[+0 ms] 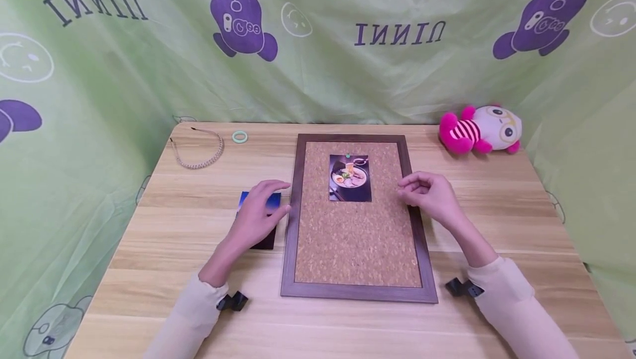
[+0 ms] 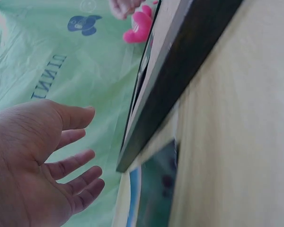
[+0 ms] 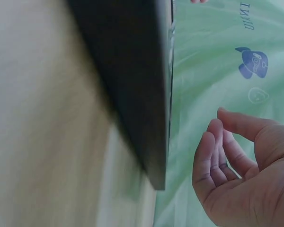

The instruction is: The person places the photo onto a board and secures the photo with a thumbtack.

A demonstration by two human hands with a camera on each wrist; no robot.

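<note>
Corkboard in a dark frame lies flat on the counter, between the two hands. A photo of a noodle bowl sits in its upper half, with a green pin at the photo's top edge. The left hand hovers just beside the frame's left side, thumb spread from the fingers and nothing held; from the head view it partly covers a dark, blue-topped picture. The right hand hangs over the frame's right side, apart from it, fingers loosely bent, thumb near the fingertips, no object visible between them.
</note>
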